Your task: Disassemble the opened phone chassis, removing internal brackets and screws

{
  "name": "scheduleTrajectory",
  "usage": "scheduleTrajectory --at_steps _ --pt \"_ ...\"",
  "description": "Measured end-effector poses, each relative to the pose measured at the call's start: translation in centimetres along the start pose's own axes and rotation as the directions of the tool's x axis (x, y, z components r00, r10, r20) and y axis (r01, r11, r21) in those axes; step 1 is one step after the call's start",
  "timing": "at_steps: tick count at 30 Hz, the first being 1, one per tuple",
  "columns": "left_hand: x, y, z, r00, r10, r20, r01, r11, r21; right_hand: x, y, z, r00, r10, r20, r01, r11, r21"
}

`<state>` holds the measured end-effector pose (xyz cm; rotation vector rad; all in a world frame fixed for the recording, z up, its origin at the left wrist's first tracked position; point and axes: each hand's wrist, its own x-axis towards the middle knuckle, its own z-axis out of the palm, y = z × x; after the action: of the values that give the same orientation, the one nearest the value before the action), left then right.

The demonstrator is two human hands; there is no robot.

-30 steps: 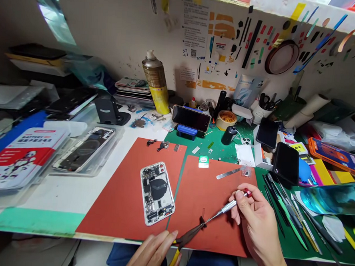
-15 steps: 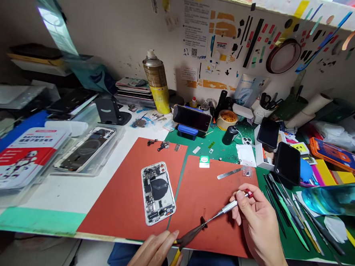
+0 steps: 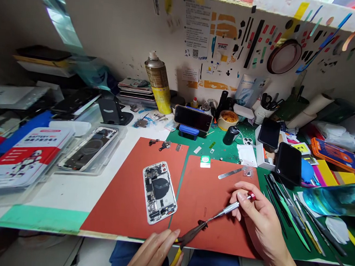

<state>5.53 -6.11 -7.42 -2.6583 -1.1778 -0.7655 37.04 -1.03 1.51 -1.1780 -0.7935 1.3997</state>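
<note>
My left hand [image 3: 154,252] is closed around the yellow handles of a pair of pliers [image 3: 191,234]. At the tips of the jaws sits a small dark part [image 3: 202,224], too small to name. My right hand [image 3: 258,216] holds a screwdriver [image 3: 230,209] with a ridged silver shaft and a red end. Its thin blade slants down left and meets the dark part in the pliers. Left of the tools an opened phone [image 3: 159,193] lies flat, its inner boards and a round black pad showing. Both hands are over the front of the right red mat [image 3: 225,192].
Metal tweezers [image 3: 230,173] lie on the mat's far side. Small loose parts [image 3: 164,146] sit at the left mat's back edge. Several slim tools [image 3: 292,216] lie to the right of my hand. A spray can [image 3: 158,83] and a phone on a blue stand [image 3: 192,118] stand behind.
The dark part at the plier tips looks turned slightly against the screwdriver blade. Both hands keep their grips, and the whole view has shifted a little.
</note>
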Motion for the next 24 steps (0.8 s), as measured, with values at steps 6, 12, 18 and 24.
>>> scheduleTrajectory --at_steps 6,12,18,24 --pt "0.7 0.2 -0.4 1.0 -0.016 0.006 0.016 1.0 -0.001 0.2 -0.3 0.1 0.996 0.081 0.046 -0.085 0.992 0.094" --pt "0.3 0.0 -0.2 0.999 -0.014 -0.029 0.014 1.0 -0.001 -0.3 -0.1 0.4 0.999 0.052 -0.003 -0.052 0.997 0.063" --pt "0.2 -0.2 0.1 0.998 -0.019 -0.066 0.017 0.999 -0.036 -1.0 -0.2 -0.3 0.997 0.02 -0.071 -0.016 0.999 0.05" --pt "1.9 1.0 -1.0 0.986 -0.139 -0.093 0.126 0.983 -0.133 -2.1 -0.6 -0.1 0.981 -0.04 -0.19 0.039 0.999 -0.007"
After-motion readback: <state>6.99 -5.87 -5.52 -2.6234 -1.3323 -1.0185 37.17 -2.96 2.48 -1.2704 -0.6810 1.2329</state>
